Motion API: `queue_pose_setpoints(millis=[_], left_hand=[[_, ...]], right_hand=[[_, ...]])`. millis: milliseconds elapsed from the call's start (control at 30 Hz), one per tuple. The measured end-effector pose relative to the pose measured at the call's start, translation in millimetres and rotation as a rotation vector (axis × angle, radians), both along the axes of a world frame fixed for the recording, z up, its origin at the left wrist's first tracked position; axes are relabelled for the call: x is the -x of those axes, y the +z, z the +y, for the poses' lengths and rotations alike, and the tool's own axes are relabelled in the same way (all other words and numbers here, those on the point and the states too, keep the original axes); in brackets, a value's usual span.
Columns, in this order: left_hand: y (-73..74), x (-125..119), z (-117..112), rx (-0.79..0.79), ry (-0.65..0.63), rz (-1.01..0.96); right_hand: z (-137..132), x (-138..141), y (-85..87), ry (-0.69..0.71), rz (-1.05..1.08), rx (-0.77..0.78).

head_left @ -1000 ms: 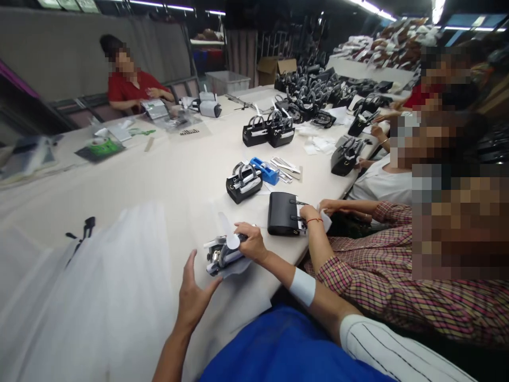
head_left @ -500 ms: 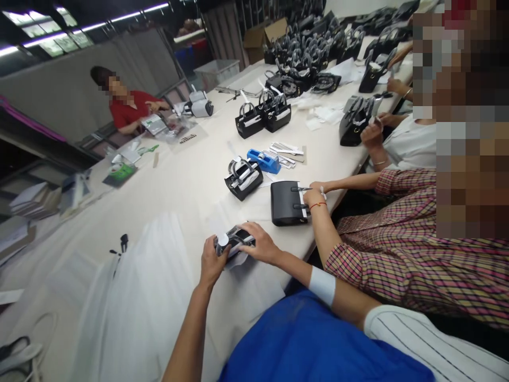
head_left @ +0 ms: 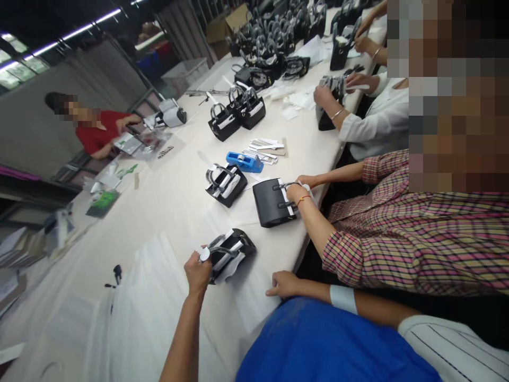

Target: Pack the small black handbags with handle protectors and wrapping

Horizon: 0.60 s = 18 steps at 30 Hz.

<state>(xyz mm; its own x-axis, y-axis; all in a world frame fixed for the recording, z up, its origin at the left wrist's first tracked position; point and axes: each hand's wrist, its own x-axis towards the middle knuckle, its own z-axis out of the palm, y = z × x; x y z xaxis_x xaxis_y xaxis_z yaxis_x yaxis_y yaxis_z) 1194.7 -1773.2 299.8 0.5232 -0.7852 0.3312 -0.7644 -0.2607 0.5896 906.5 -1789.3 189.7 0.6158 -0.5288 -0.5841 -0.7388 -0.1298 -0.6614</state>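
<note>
A small black handbag (head_left: 242,245) with grey-wrapped handles and white paper in its opening stands tilted on the table in front of me. My left hand (head_left: 198,273) is closed at the bag's left end, by the handle and a round white tag (head_left: 204,254). To the right, apart from the bag, my right hand (head_left: 284,285) is low at the table's near edge with its fingers curled together. Under its fingertips lies the edge of a thin white sheet (head_left: 254,300); whether they pinch it I cannot tell.
Beside me a co-worker's hands (head_left: 296,192) work at a larger black handbag (head_left: 272,204). Another black handbag (head_left: 226,185) stands near a blue tape dispenser (head_left: 244,162) and paper strips (head_left: 266,150). Layered white sheets (head_left: 147,302) cover the left. Many bags crowd the far end.
My right hand has let go of the small handbag and drawn back right to the table edge. My left hand stays on the bag, which now shows more. The camera view has shifted.
</note>
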Motion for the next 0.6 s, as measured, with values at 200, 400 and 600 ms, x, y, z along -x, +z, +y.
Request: queue_pose_setpoints(millis=[200, 400, 600], left_hand=[[1.4, 0, -11, 0.038, 0.044, 0.019], [-3.2, -2, -9, 0.039, 0.020, -0.024], [-9.1, -3, -6, 0.074, 0.001, -0.101]], right_hand=[[8, -5, 1.4, -0.048, 0.048, 0.001], [3, -2, 12.3, -0.018, 0.120, -0.137], [5, 9, -2.9, -0.026, 0.142, -0.302]])
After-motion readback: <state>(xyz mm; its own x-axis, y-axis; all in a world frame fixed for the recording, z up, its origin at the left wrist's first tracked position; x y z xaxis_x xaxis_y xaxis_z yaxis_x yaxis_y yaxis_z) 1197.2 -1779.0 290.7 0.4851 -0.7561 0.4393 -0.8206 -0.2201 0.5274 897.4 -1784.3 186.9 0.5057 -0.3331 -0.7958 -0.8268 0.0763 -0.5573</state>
